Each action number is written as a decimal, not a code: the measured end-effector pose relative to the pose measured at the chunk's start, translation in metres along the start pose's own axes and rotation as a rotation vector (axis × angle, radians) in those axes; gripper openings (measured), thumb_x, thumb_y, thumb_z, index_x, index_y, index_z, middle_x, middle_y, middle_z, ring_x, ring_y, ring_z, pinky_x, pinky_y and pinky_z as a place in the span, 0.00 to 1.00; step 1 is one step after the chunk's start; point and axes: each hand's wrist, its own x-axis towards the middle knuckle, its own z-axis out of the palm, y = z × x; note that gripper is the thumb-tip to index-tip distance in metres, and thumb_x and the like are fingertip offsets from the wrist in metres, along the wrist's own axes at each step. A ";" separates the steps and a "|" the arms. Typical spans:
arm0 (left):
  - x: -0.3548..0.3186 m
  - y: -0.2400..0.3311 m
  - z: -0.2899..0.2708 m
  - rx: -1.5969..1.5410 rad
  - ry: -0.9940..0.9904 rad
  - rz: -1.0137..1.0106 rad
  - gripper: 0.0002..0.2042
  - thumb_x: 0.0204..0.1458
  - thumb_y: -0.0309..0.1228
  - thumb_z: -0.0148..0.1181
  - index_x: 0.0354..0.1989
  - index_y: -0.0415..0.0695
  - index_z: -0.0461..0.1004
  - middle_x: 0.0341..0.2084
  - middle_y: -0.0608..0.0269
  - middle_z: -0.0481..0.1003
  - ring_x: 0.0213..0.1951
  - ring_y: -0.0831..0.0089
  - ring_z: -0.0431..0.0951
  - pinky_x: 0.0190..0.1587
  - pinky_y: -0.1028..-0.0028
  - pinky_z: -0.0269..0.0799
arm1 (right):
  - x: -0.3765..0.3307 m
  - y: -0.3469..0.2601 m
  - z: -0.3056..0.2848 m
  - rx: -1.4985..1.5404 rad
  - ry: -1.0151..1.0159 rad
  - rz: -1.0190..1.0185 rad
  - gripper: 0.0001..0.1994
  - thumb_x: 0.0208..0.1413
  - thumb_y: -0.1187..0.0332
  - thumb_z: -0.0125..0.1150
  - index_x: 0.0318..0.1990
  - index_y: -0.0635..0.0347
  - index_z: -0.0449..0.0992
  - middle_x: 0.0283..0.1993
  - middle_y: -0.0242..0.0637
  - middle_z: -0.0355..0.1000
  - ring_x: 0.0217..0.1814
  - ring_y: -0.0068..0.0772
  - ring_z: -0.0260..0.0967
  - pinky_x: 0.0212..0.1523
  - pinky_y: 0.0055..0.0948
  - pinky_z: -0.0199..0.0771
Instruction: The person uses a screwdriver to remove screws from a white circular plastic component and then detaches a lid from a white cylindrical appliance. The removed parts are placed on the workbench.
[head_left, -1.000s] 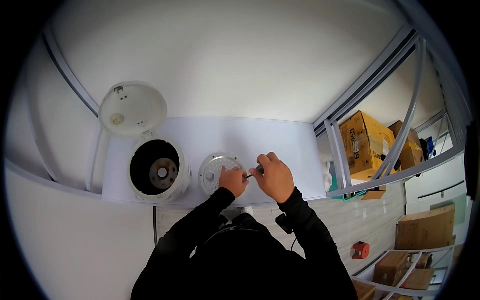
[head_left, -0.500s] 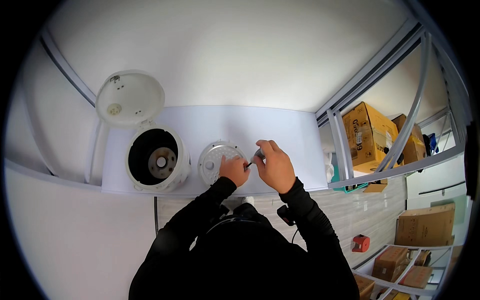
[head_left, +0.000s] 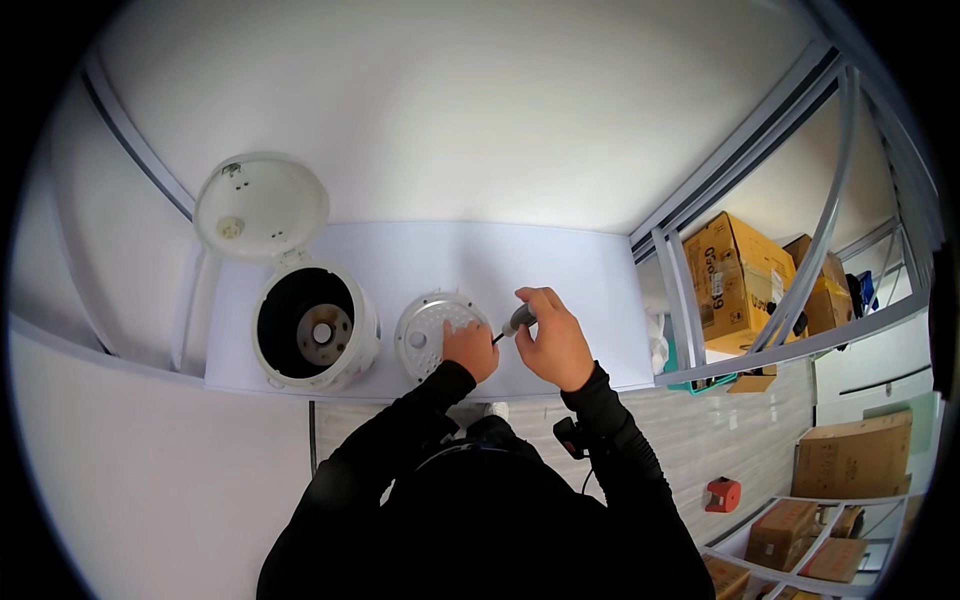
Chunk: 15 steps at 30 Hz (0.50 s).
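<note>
A round, silvery perforated inner lid lies on the white table. My left hand grips its right side, the fingers bent over the rim and partly hiding it. In my right hand is a screwdriver with a grey handle, held between thumb and fingers. Its dark shaft slants down to the left, the tip close beside my left fingers at the lid's edge. What exactly the tip touches is too small to tell. Left of the inner lid stands a white rice cooker, its dark interior exposed and its hinged lid tipped back.
The white table ends at a wall behind and at metal frame posts on the right. Beyond those posts are a yellow carton and a teal basket. A red object sits on the floor, with shelved cartons nearby.
The screwdriver now leans over further, and more of its grey handle shows beyond my right fingers. My left hand stays on the lid's right side. The whole scene sits slightly lower in view.
</note>
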 end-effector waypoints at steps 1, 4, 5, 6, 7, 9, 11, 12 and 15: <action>0.002 0.000 0.000 0.013 -0.002 -0.002 0.12 0.55 0.39 0.61 0.37 0.43 0.79 0.39 0.53 0.79 0.42 0.50 0.82 0.66 0.34 0.53 | 0.000 0.002 0.000 0.015 -0.009 -0.024 0.22 0.51 0.80 0.64 0.56 0.63 0.72 0.46 0.49 0.73 0.40 0.54 0.76 0.41 0.44 0.77; 0.004 0.002 0.000 0.042 -0.019 -0.007 0.13 0.55 0.40 0.61 0.37 0.42 0.79 0.39 0.52 0.79 0.42 0.49 0.82 0.67 0.34 0.53 | 0.000 0.001 -0.002 0.016 0.006 -0.042 0.22 0.51 0.81 0.64 0.56 0.63 0.72 0.46 0.50 0.73 0.39 0.56 0.75 0.39 0.45 0.76; 0.004 0.002 0.001 0.049 -0.024 -0.010 0.13 0.55 0.40 0.60 0.38 0.42 0.79 0.39 0.52 0.79 0.43 0.50 0.82 0.67 0.34 0.53 | 0.001 0.000 -0.003 0.009 0.016 -0.043 0.22 0.51 0.81 0.64 0.56 0.63 0.72 0.45 0.50 0.73 0.39 0.56 0.75 0.39 0.44 0.76; 0.005 0.002 0.002 0.054 -0.030 -0.010 0.13 0.56 0.40 0.60 0.38 0.42 0.79 0.39 0.52 0.79 0.43 0.50 0.82 0.67 0.34 0.53 | 0.001 0.001 -0.004 0.008 0.038 -0.020 0.22 0.52 0.81 0.65 0.56 0.63 0.72 0.45 0.49 0.73 0.40 0.54 0.76 0.40 0.42 0.77; 0.006 0.001 0.003 0.059 -0.036 -0.009 0.13 0.56 0.40 0.59 0.39 0.42 0.80 0.40 0.52 0.79 0.43 0.50 0.82 0.67 0.33 0.53 | 0.001 0.003 -0.004 0.008 0.061 0.003 0.22 0.53 0.80 0.66 0.57 0.63 0.72 0.45 0.48 0.73 0.40 0.52 0.76 0.41 0.40 0.78; 0.006 -0.001 0.006 0.068 -0.030 -0.005 0.13 0.57 0.40 0.58 0.38 0.43 0.80 0.39 0.52 0.80 0.44 0.50 0.81 0.66 0.33 0.55 | 0.001 0.006 -0.007 0.000 0.098 0.024 0.22 0.55 0.80 0.67 0.57 0.63 0.72 0.46 0.46 0.74 0.41 0.49 0.77 0.42 0.37 0.80; 0.006 -0.003 0.009 0.077 -0.004 0.002 0.11 0.57 0.39 0.57 0.36 0.46 0.82 0.37 0.52 0.80 0.45 0.51 0.81 0.64 0.33 0.58 | 0.003 0.008 -0.015 -0.018 0.128 0.019 0.22 0.56 0.80 0.67 0.58 0.63 0.72 0.46 0.46 0.74 0.42 0.47 0.77 0.42 0.36 0.81; 0.006 -0.004 0.010 0.081 0.001 0.006 0.11 0.58 0.39 0.57 0.36 0.46 0.82 0.37 0.52 0.80 0.45 0.51 0.81 0.64 0.33 0.58 | 0.003 0.008 -0.017 0.000 0.153 0.013 0.22 0.55 0.80 0.68 0.57 0.63 0.72 0.46 0.47 0.74 0.41 0.49 0.77 0.41 0.37 0.80; 0.005 -0.007 0.013 0.084 0.006 0.019 0.12 0.60 0.40 0.57 0.38 0.46 0.81 0.39 0.52 0.80 0.45 0.52 0.81 0.64 0.33 0.57 | 0.005 0.007 -0.025 0.036 0.197 0.015 0.22 0.54 0.79 0.68 0.57 0.63 0.72 0.46 0.47 0.74 0.41 0.50 0.77 0.41 0.37 0.80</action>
